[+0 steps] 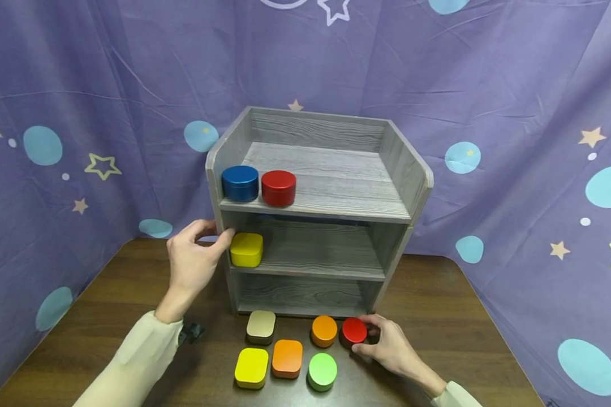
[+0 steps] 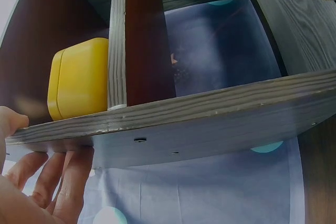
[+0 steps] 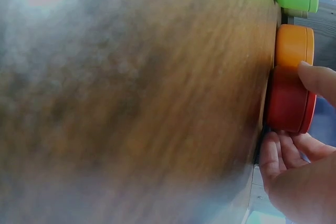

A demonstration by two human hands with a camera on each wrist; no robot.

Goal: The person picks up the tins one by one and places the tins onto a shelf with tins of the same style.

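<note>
My left hand [image 1: 192, 257] grips the left side panel of a grey wooden shelf [image 1: 331, 271], thumb on the front edge and fingers behind on the outer face. Just beside that thumb, on the middle level, sits a yellow rounded-square tin [image 1: 246, 250]. Down on the table, my right hand [image 1: 391, 346] holds a red round tin [image 1: 353, 332] between thumb and fingers. In the right wrist view the red tin [image 3: 287, 100] stands on the wood, with the thumb at one side and the fingertips at the other.
On the top level stand a blue round tin [image 1: 240, 183] and another red one [image 1: 279, 188]. Before the shelf lie orange [image 1: 324, 330] and green [image 1: 322, 371] round tins, plus cream [image 1: 261, 327], yellow [image 1: 252, 367] and orange [image 1: 287, 358] square ones. A purple curtain [image 1: 315, 62] hangs behind.
</note>
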